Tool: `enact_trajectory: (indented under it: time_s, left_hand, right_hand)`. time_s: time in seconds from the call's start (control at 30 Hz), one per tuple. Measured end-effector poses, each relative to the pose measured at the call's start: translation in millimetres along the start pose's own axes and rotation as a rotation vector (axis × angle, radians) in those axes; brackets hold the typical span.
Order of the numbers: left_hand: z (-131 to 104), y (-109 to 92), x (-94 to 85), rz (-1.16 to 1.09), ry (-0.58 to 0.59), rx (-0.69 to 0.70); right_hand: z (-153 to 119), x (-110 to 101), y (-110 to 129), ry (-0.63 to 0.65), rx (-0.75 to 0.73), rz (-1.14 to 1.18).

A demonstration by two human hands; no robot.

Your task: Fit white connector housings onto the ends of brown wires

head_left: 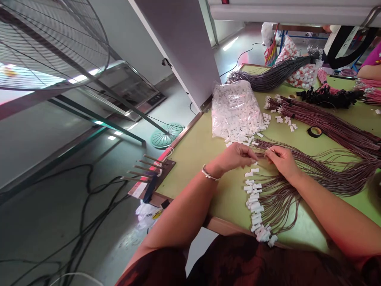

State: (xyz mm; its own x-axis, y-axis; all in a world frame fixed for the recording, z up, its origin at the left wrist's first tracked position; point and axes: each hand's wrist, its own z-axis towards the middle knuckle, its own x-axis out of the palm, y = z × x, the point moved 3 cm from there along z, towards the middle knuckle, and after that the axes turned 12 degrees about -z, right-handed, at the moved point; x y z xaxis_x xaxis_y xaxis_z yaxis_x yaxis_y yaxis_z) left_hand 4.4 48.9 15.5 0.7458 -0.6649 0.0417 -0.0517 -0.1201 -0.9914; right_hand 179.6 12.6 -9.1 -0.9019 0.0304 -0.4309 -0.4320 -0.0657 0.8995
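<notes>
My left hand [239, 156] is closed in a pinch, with a small white plastic connector [255, 163] at its fingertips. Just to its right, my right hand [279, 158] pinches a thin wire, whose end is too small to see clearly. Beneath and beyond both hands runs a bundle of dark brown wires [327, 171]. Closer to my body, a column of white connectors [255, 206] lies on the green tabletop [190, 159], with wires [282, 202] trailing from them to the right.
A clear bag of white connectors [233, 107] lies beyond my left hand, with loose ones spilled beside it. Black tape [314, 132] and more wire bundles [333, 119] lie to the right. A pronged rack [154, 169] stands at the left edge. Another person's arm [369, 72] shows far right.
</notes>
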Motion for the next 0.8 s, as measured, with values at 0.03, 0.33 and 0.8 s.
enact_trajectory:
  time_s: [0.03,0.33,0.8]
  left_hand:
    - [-4.3,-5.7,-0.6,0.053,0.136,0.022]
    - [-4.8,-4.1,13.3,0.576,0.083,0.117]
    - [-0.6,5.4,9.4,0.530,-0.159,0.154]
  right_hand:
    - [-0.3,-1.4,-1.8,-0.005,0.048,0.081]
    - [-4.4,-4.3,1.7,0.007,0.185,0.043]
    - [-7.8,1.9,-5.2,0.033,0.263,0.056]
